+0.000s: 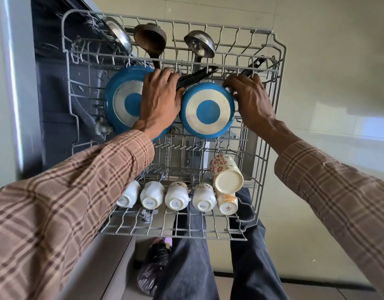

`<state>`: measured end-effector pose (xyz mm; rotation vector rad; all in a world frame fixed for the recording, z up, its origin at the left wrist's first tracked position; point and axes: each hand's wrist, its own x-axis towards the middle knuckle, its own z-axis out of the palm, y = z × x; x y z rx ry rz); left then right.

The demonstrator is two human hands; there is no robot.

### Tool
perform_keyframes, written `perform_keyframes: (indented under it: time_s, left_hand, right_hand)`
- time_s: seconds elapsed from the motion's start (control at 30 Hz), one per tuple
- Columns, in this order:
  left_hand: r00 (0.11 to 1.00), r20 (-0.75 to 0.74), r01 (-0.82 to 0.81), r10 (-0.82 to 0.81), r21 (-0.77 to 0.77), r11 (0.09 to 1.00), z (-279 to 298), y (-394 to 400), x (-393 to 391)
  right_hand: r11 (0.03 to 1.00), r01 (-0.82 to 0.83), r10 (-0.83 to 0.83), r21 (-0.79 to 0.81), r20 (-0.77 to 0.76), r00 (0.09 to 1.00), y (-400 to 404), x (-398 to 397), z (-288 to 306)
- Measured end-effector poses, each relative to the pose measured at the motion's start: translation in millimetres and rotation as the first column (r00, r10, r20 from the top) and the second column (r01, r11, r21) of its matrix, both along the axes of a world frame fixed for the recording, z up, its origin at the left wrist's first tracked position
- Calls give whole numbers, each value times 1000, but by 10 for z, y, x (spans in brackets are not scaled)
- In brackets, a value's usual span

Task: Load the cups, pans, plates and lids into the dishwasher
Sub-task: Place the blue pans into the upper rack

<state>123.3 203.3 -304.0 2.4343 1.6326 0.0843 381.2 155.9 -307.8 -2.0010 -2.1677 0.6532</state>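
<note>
Blue pans sit upturned in our rack: left hand lies flat on the larger pan, right hand curls its grip round the smaller pan at its handle base.

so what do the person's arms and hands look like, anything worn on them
Both arms wear long sleeves in a tan and brown plaid, left sleeve and right sleeve, ending at the wrists. The left hand and right hand are bare: no gloves, rings or watch visible.

My left hand covers part of the left pan and its handle base. My right hand hides the right pan's handle joint. My sleeves run off the frame edges.
</note>
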Motion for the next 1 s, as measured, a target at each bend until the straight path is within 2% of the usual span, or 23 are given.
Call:
perform_keyframes:
  time_s: [0.33,0.53,0.63,0.73,0.9,1.0]
  left_hand:
    - [984,174,-38,43,-31,999,71,-290,-18]
    - [962,273,35,-15,-68,997,186,-476,172]
    - [955,295,47,5,-170,984,212,-621,283]
    - [955,282,-40,94,-192,981,235,-723,386]
    - [953,251,-106,169,-248,963,251,-795,496]
    - [955,234,-112,184,-288,951,246,-795,493]
  right_hand:
    - [1000,8,-8,8,36,999,71,-21,-23]
    - [998,38,-38,-49,-6,999,43,-28,82]
    - [997,53,-59,-58,-101,993,-32,-105,250]
    - [996,67,-77,-61,-171,982,-135,-189,409]
    - [979,133,-161,-156,-183,970,-302,-238,477]
    - [972,116,-155,-204,-189,970,-333,-216,462]
